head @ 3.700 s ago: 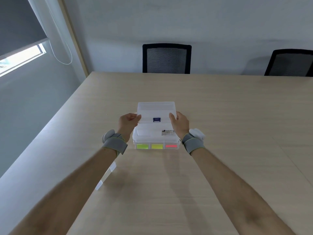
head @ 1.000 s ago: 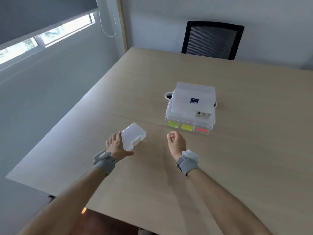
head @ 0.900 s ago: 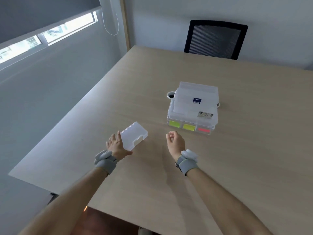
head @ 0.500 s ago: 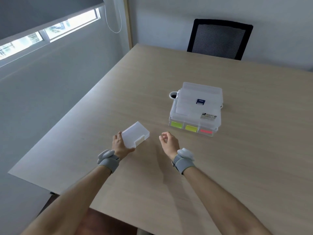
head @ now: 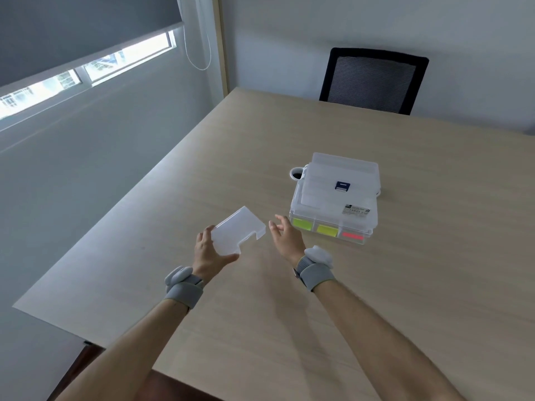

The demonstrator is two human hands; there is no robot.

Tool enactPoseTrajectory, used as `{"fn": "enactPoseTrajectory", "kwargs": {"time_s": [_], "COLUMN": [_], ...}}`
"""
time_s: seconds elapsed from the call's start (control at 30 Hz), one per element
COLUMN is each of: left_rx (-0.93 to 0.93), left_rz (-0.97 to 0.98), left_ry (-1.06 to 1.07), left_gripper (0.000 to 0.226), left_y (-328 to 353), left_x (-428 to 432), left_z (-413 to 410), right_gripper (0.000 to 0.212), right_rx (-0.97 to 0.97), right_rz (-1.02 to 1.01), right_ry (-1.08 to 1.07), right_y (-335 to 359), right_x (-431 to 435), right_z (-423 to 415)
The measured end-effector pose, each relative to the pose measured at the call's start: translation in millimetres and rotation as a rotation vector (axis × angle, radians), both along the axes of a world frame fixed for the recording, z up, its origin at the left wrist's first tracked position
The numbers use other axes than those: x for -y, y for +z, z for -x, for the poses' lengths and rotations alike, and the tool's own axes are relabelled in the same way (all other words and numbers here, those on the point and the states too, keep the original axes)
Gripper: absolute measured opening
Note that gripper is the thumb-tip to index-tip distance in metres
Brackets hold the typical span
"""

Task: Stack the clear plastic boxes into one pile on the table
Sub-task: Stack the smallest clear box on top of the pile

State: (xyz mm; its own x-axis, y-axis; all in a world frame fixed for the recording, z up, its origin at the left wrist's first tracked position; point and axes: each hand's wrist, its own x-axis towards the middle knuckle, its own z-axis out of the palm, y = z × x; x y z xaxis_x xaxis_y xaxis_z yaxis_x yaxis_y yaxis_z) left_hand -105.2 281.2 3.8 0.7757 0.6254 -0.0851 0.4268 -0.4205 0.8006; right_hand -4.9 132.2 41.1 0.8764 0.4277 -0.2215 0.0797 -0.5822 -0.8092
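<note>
A small clear plastic box (head: 237, 230) is held in my left hand (head: 209, 253), lifted a little above the table and tilted. My right hand (head: 285, 237) hovers just right of it, fingers spread, holding nothing. Further right stands a pile of clear plastic boxes (head: 335, 198). The pile's top box carries a blue latch, and its bottom box shows yellow-green, yellow and red contents at the front. The pile rests on the wooden table (head: 419, 285), just beyond my right hand's fingertips.
A white-rimmed cable hole (head: 296, 173) lies behind the pile's left corner. A black mesh chair (head: 373, 81) stands at the table's far side. The table's left edge (head: 139, 180) runs close to the wall with the window.
My left hand has closed around the small box and raised it off the table. My right hand has opened and moved toward the box. Earlier, both hands set a box on the pile.
</note>
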Motion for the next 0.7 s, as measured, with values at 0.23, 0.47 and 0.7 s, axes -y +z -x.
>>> {"fn": "enactPoseTrajectory", "kwargs": {"time_s": [0.23,0.47,0.7], "left_rx": [0.128,0.282,0.398], "left_rz": [-0.077,-0.125,-0.131], "left_ry": [-0.066,-0.124,-0.214], "left_gripper": [0.092,0.096,0.105], "left_y": [31.5,71.3,110.8], "left_x": [-2.2,-0.7,20.3], "left_z": [-20.8,-42.3,-79.8], "right_gripper": [0.04,0.037,0.036], "right_rx": [0.056,0.18,0.234], "right_rz": [-0.056,-0.187,-0.316], "right_ry": [0.042,-0.013,-0.165], "right_y": [36.3,77.6,101.4], "right_x": [-2.8,8.4,39.7], "right_z": [-8.9,-19.2,-35.4]}}
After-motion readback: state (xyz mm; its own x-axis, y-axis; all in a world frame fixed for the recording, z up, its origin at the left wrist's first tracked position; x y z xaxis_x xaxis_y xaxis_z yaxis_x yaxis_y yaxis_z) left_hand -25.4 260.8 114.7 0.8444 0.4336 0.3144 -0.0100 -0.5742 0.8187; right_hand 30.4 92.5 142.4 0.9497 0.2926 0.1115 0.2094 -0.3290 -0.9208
